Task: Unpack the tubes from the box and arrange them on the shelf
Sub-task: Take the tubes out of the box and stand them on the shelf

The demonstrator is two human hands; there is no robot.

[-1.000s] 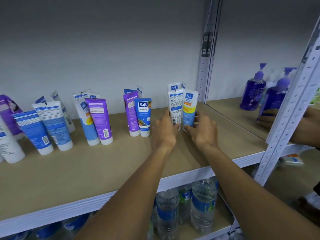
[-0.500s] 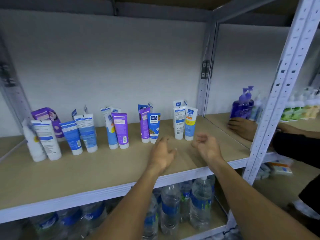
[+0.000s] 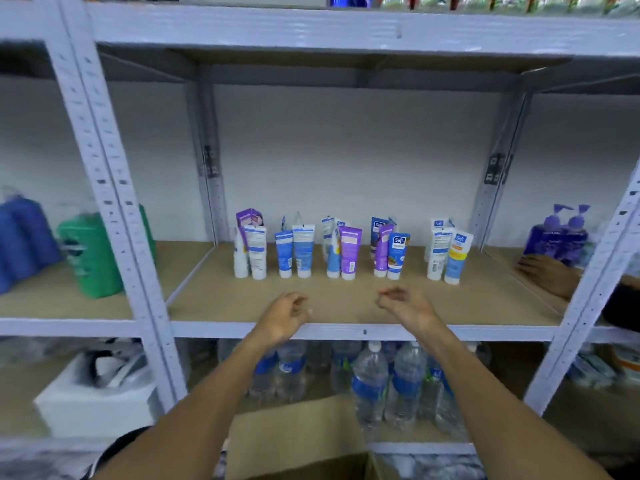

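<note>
Over the front edge of the middle shelf [image 3: 346, 331], both forearms reach up from the bottom of the view, side by side and apart. The left hand [image 3: 282, 315] and the right hand [image 3: 407, 304] are raised just above the board, backs toward the camera and fingertips turned inward toward each other. Below them the cardboard box [image 3: 298, 438] is cut off by the bottom edge and partly covered by the left forearm, so its inside cannot be seen. Blur softens most labels; only "Safi" reads on a few of the tubes [image 3: 347, 252], and those at the back of each cluster are largely hidden by the ones in front. At the far right another person's hand [image 3: 549, 276] rests on the next bay near purple pump bottles [image 3: 557, 233], its arm cut by the upright post [image 3: 588, 289]. Water bottles [image 3: 370, 382] stand on the level below, partly hidden by the arms. Both hands are empty, fingers loosely curled and relaxed, touching nothing. The tubes stand upright on their caps in five small clusters, in a row toward the back of the shelf, well apart from the hands.
</note>
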